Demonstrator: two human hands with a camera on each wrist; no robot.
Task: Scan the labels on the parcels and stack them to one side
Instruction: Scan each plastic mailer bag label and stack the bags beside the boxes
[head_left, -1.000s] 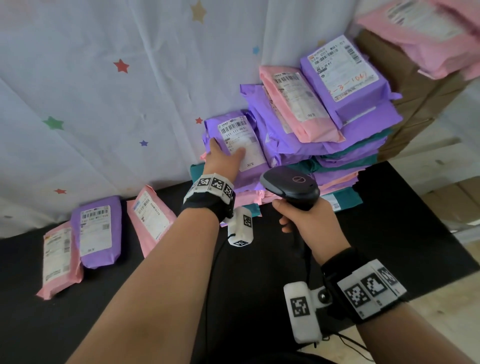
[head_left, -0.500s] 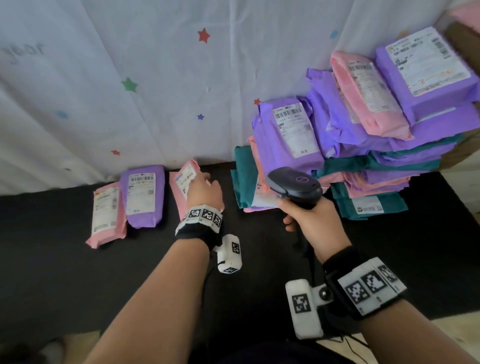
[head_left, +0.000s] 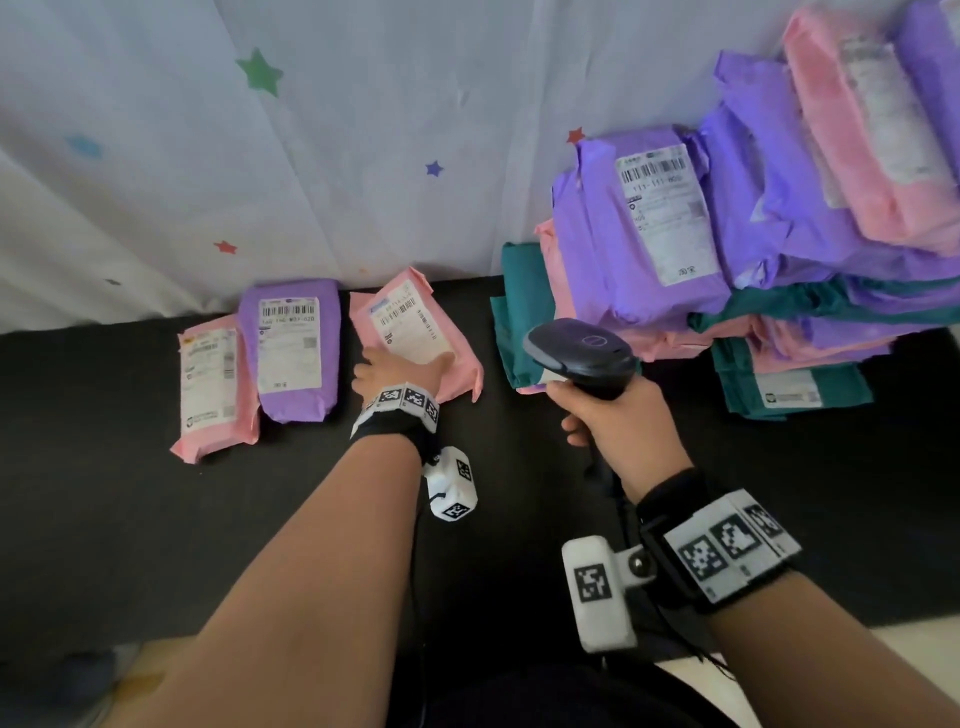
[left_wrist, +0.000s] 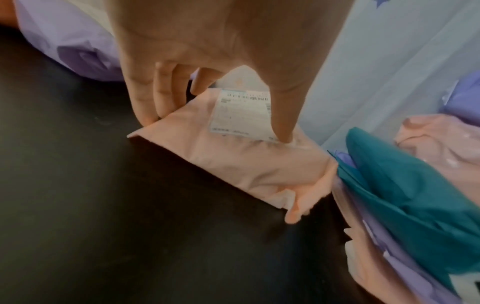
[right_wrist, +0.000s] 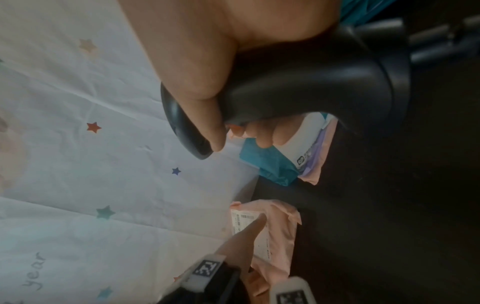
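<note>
The left hand (head_left: 400, 371) has settled on the pink parcel (head_left: 415, 338) lying on the black counter (head_left: 156, 519), thumb pressed on the near edge of its label and fingers curled at its left edge. The left wrist view shows this pinch across the near left corner (left_wrist: 182, 131). A second ago this hand rested on the purple parcel (head_left: 649, 223) atop the big pile (head_left: 779, 291) at right; half a second ago it had only just reached the pink one.

The pink parcel lies label up, tilted, between the pile and two parcels already set at left: a purple one (head_left: 291, 353) just beside it and another pink one (head_left: 213, 384) partly under that.

The right hand (head_left: 618, 421) stays clenched around the handle of the black scanner (head_left: 582, 353), holding it near the pile's left end, as before. The star-printed cloth (head_left: 311, 156) hangs behind.
</note>
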